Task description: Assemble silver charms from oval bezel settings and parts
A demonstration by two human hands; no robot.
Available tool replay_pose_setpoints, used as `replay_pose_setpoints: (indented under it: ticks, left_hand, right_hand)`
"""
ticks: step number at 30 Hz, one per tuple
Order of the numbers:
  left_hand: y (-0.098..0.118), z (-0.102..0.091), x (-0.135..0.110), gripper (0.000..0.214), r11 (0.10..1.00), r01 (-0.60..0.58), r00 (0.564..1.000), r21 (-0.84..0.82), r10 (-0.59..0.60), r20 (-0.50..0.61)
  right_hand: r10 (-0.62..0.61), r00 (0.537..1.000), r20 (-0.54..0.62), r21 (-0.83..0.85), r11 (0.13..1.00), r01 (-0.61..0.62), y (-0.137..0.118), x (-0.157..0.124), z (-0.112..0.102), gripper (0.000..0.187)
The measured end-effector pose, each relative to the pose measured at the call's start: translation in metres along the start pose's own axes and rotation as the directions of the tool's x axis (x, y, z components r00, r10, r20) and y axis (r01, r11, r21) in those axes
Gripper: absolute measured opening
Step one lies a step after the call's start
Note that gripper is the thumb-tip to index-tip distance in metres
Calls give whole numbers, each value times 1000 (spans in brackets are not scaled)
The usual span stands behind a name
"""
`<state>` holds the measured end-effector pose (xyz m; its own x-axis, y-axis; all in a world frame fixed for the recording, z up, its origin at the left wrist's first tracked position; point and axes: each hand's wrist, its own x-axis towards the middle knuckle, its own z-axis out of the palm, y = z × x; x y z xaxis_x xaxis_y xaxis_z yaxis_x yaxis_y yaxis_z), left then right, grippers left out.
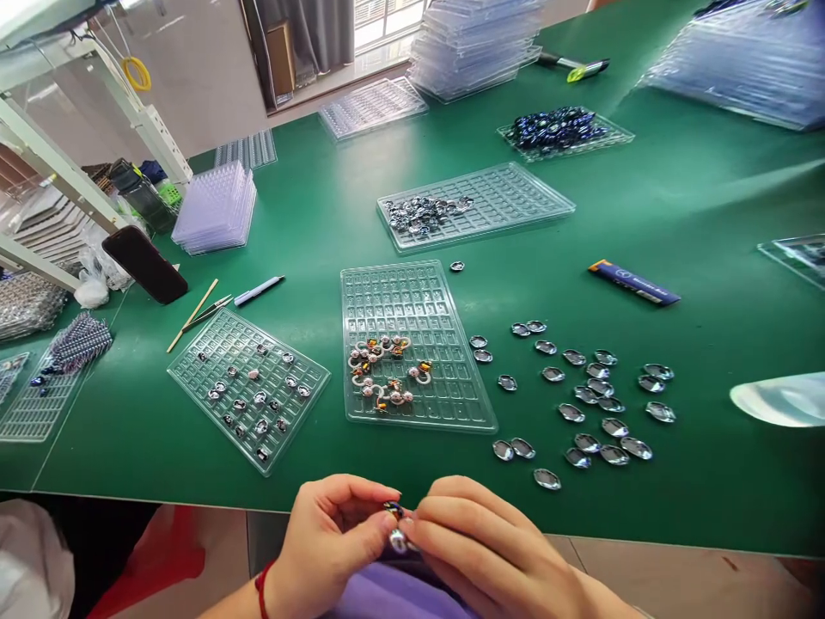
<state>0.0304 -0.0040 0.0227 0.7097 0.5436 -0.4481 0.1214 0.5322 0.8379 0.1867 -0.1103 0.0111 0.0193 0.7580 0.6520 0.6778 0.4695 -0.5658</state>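
Just off the front edge of the table, my left hand (332, 537) pinches a small shiny jewelry piece (398, 540) between thumb and forefinger. Its upper part looks dark and multicoloured, its lower part silvery. The fingertips of my right hand (480, 537) close on the same piece from the other side and hide part of it. Beyond my hands, a clear compartment tray (444, 378) carries several ring-shaped pieces (387, 374) with pearly and amber parts. Loose oval faceted stones (586, 443) lie scattered on the green table (696, 499) to the right.
At left, a second tray (251, 430) holds small set stones, near tweezers (206, 312), a wooden stick (193, 314), a pen (259, 291) and a phone (145, 265). A blue tube (632, 282) lies right. Farther back are a tray of stones (503, 202) and stacked trays (473, 43).
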Motion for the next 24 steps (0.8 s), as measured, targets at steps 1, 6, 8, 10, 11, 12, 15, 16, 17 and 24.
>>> replay_pose_setpoints:
  ticks: [1,6,8,10,11,12,15,16,17,24]
  left_hand:
    - [0,0,-1,22,1000,-12,1000,14,12,1]
    - [1,-1,-5,19,974,-89,995,207,97,-29]
    - [1,0,-5,19,948,-103,992,303,120,-40]
    - [2,0,-5,19,927,-109,990,360,133,-42]
    - [2,0,-5,19,920,-112,990,376,138,-43]
    - [2,1,-5,18,915,-117,989,387,145,-44]
    - [2,1,-6,18,908,-130,987,399,159,-40]
    - [2,1,-6,18,908,-133,986,398,161,-37]
    - [2,1,-6,18,907,-134,986,399,161,-36]
    - [3,0,-8,16,891,-214,968,401,247,-33]
  right_hand:
    - [23,999,-39,14,1000,-22,-1,-3,2,23]
    - [42,995,-90,17,999,-40,-2,-13,12,30]
    - [31,995,-94,-7,999,-32,-1,-15,14,30]
    - [29,995,-91,-19,999,-31,-1,-15,15,28]
    - [29,996,-89,-19,999,-30,-1,-14,16,27]
    - [26,996,-88,-16,999,-28,-1,-13,16,25]
    - [28,990,-135,-1,1000,-28,-3,-10,18,22]
    - [35,987,-156,2,999,-35,-4,-9,18,21]
    - [39,984,-175,1,999,-40,-5,-9,19,21]
    - [3,993,-118,-70,998,-11,-2,-24,16,28]
